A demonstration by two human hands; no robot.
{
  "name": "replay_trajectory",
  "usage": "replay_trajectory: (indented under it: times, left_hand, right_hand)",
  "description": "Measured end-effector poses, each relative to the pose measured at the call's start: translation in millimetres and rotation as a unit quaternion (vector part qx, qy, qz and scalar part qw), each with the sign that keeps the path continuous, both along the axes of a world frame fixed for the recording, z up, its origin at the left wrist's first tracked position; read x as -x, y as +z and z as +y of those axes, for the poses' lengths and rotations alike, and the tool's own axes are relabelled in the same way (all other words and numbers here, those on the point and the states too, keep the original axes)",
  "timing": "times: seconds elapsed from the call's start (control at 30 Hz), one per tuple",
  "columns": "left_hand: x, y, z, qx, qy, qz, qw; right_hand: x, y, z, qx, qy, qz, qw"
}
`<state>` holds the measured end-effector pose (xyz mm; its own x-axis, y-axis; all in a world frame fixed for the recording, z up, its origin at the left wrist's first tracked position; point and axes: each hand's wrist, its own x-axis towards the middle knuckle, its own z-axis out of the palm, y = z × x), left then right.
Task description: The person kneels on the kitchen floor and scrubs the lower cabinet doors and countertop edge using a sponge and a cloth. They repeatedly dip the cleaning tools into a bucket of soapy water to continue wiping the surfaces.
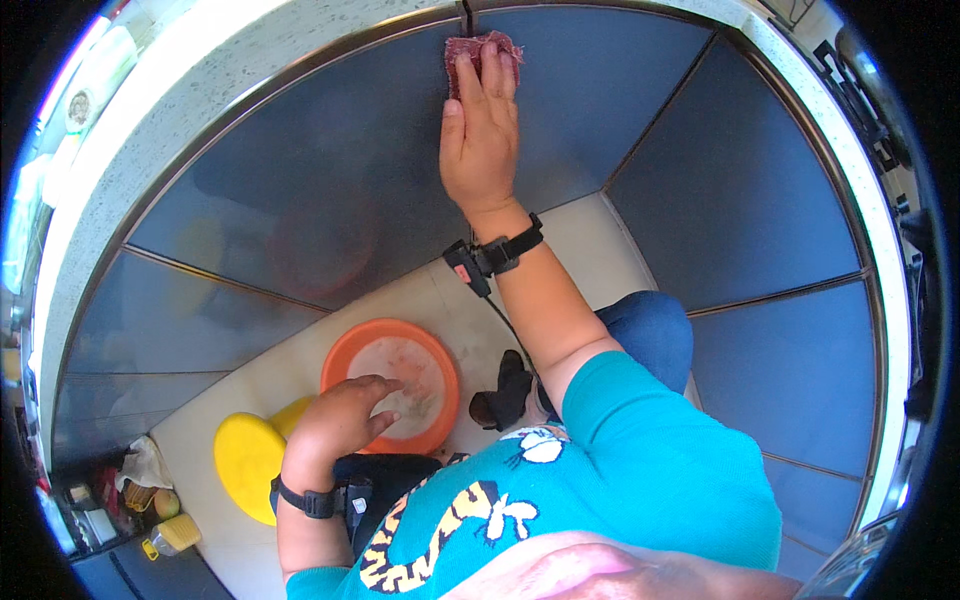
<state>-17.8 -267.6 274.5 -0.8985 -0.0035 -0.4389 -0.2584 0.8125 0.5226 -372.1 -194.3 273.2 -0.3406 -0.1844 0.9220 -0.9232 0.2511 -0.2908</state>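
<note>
My right hand (484, 142) reaches far forward, its palm and fingers pressing a dark red cloth (459, 56) flat against the blue-grey cabinet doors (585, 82), by the seam near their top edge. The thumb is spread to the side. Lower down, my left hand (352, 412) hangs with bent, parted fingers over the near left part of an orange basin (450, 375). Nothing shows in this hand. Cloudy, whitish liquid with suds seems to fill the basin, which stands on the pale tiled floor. Each wrist wears a black strap with a small device.
A yellow plastic stool (244, 465) stands left of the basin. At the lower left are a bottle of yellow oil (172, 535), a white bag (144, 463) and other goods. A speckled stone countertop (202, 90) curves above the cabinets. A thin cable runs down from the right wrist.
</note>
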Motion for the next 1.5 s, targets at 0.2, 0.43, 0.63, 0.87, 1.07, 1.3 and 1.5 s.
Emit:
replay_trajectory:
  times: [0.2,0.43,0.63,0.87,1.07,1.3,1.5]
  left_hand:
    - [0.2,1.6,3.7,0.013,0.009,-0.007,1.0]
    - [-0.9,0.6,-1.7,0.002,0.006,-0.019,1.0]
    - [1.3,4.1,-2.9,-0.007,-0.006,0.023,1.0]
    - [-3.7,2.9,-3.9,0.002,-0.007,0.008,1.0]
    - [1.3,0.9,-7.4,0.019,-0.029,0.023,0.999]
    - [-0.5,1.8,-2.4,0.025,-0.007,0.003,1.0]
    - [-0.5,-0.5,-6.1,0.027,-0.029,-0.002,0.999]
  right_hand:
    - [61.8,-23.8,29.7,0.157,-0.136,-0.209,0.956]
    - [9.2,-28.3,-4.7,0.031,-0.069,-0.078,0.994]
    - [20.8,5.3,3.0,0.037,-0.047,-0.047,0.997]
    - [35.2,29.3,3.8,0.073,-0.078,-0.053,0.993]
    - [-9.1,12.4,-22.2,0.024,0.008,-0.033,0.999]
    - [68.4,62.8,27.0,0.117,-0.142,0.002,0.983]
    - [31.3,61.1,-2.2,0.067,-0.124,0.123,0.982]
